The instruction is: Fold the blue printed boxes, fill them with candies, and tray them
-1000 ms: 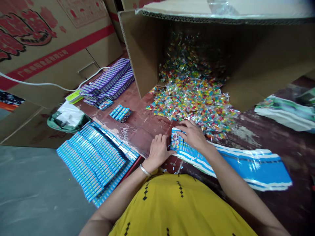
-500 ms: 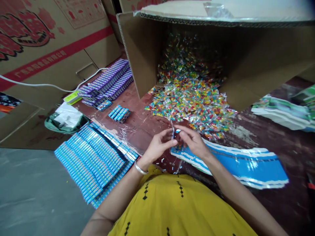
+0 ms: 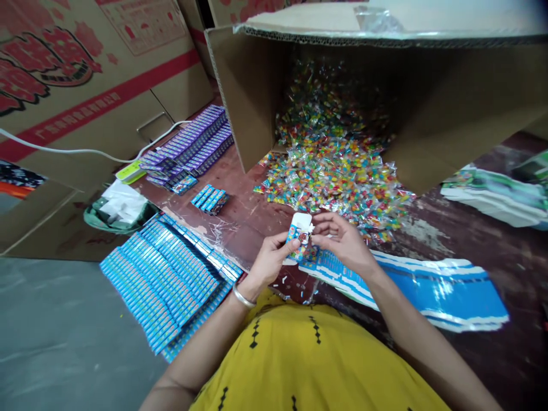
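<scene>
Between thumb and fingers, my left hand (image 3: 274,255) holds a small blue printed carton (image 3: 296,235), its white end flap standing up. My right hand (image 3: 340,240) is at the carton's right side, with thumb and fingertips closed on its white side flap. Just under the hands lies a long fanned row of flat blue cartons (image 3: 445,291), running to the right. Beyond them, a heap of small clear packets of colourful candy (image 3: 334,177) spills from a cardboard box (image 3: 244,97) lying on its side.
Stacked filled blue boxes (image 3: 158,279) stand at the left, near the table edge. Several blue boxes (image 3: 209,198) and rows of purple boxes (image 3: 192,140) lie farther back. A white cable (image 3: 98,150), a green bag (image 3: 120,211) and green-white sheets (image 3: 492,194) are around.
The carton has turned from edge-on to show its printed face and raised white flap. My right hand has shifted slightly right along with its flap side.
</scene>
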`<action>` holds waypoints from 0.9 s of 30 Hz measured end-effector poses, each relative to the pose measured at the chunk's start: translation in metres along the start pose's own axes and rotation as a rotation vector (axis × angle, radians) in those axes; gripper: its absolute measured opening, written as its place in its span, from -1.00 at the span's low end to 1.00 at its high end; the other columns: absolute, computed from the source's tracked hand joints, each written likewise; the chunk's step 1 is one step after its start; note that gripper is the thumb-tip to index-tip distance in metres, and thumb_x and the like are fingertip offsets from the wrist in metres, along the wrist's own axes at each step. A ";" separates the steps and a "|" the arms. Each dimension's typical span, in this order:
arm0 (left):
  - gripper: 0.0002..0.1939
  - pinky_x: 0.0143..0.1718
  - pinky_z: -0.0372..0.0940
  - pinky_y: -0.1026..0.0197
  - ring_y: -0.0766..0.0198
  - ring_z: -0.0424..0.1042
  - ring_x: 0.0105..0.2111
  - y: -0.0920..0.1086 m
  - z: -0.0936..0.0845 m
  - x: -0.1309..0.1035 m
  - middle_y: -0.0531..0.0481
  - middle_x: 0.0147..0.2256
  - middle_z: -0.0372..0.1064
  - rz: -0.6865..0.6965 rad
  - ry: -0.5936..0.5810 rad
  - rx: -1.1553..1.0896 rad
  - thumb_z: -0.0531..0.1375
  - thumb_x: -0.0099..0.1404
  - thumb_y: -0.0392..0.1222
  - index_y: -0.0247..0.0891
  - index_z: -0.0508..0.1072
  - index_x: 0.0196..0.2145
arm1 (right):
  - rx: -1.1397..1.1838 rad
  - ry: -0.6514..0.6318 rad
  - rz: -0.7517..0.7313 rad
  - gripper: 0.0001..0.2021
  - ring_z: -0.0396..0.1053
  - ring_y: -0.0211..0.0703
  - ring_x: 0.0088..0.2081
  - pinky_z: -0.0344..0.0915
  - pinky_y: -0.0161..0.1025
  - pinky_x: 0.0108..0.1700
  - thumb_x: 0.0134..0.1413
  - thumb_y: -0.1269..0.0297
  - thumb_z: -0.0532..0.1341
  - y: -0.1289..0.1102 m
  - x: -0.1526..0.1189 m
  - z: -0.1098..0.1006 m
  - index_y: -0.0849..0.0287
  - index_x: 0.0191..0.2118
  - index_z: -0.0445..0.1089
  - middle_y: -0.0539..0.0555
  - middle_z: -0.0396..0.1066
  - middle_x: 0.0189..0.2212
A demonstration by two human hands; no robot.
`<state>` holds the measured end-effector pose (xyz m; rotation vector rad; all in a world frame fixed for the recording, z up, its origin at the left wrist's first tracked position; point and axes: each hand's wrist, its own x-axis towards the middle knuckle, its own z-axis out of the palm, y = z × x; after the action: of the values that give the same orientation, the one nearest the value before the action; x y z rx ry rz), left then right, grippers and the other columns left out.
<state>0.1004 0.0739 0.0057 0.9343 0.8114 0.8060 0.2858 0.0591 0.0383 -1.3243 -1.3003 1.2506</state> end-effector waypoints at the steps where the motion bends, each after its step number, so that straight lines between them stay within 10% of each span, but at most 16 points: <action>1: -0.71 -0.19 0.32 0.21 0.28 0.44 -0.34 -0.004 0.003 0.001 0.00 -0.30 0.51 0.025 0.058 -0.039 0.32 0.17 -0.06 -0.30 0.56 -0.21 | -0.023 0.014 -0.018 -0.74 0.41 -0.21 -0.38 0.32 -0.30 -0.35 -0.01 0.14 0.35 0.004 -0.001 0.005 0.12 -0.22 0.41 -0.02 0.46 -0.40; 6: -0.74 -0.24 0.35 0.23 0.31 0.43 -0.37 -0.016 0.015 0.002 0.01 -0.33 0.49 0.112 0.284 -0.025 0.34 0.13 -0.08 -0.30 0.51 -0.28 | -0.159 0.217 -0.062 -0.70 0.13 -0.32 -0.55 0.10 -0.34 -0.47 0.12 0.09 0.24 0.024 -0.007 0.027 0.15 -0.52 0.28 -0.12 0.17 -0.64; 10: -0.51 -0.25 0.38 0.25 0.29 0.47 -0.32 -0.011 0.018 -0.004 0.00 -0.26 0.47 0.279 0.395 0.157 0.35 0.12 -0.11 -0.18 0.35 0.00 | -0.084 0.324 -0.094 -0.76 0.23 -0.24 -0.48 0.21 -0.30 -0.41 0.11 0.09 0.24 0.029 -0.006 0.038 0.11 -0.16 0.43 -0.07 0.31 -0.53; 14: -0.43 -0.19 0.39 0.24 0.26 0.47 -0.21 -0.004 0.014 -0.010 -0.07 -0.09 0.44 0.306 0.289 0.287 0.27 0.23 -0.12 -0.12 0.25 0.17 | -0.078 0.343 -0.151 -0.59 0.35 -0.15 -0.33 0.33 -0.20 -0.21 0.13 0.12 0.22 0.029 -0.005 0.043 0.02 0.10 0.35 0.02 0.44 -0.32; 21: -0.59 -0.12 0.36 0.22 0.23 0.46 -0.18 0.003 -0.001 -0.009 -0.06 -0.12 0.45 0.208 0.035 0.269 0.27 0.22 -0.16 -0.21 0.37 0.02 | -0.153 0.282 -0.159 -0.83 0.39 -0.14 -0.34 0.31 -0.22 -0.24 0.16 0.13 0.22 0.034 -0.005 0.034 0.09 -0.22 0.42 0.01 0.44 -0.37; 27: -0.64 -0.09 0.34 0.22 0.23 0.45 -0.14 0.003 0.003 -0.008 -0.07 -0.12 0.44 0.215 0.044 0.228 0.27 0.23 -0.18 -0.22 0.33 -0.03 | -0.078 0.272 -0.221 -0.91 0.42 -0.08 -0.11 0.33 -0.16 -0.06 0.13 0.22 0.24 0.028 0.001 0.031 0.10 -0.32 0.35 0.09 0.43 -0.13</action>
<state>0.0989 0.0673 0.0111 1.2251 0.8631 0.9352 0.2586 0.0559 0.0074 -1.3132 -1.2705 0.8444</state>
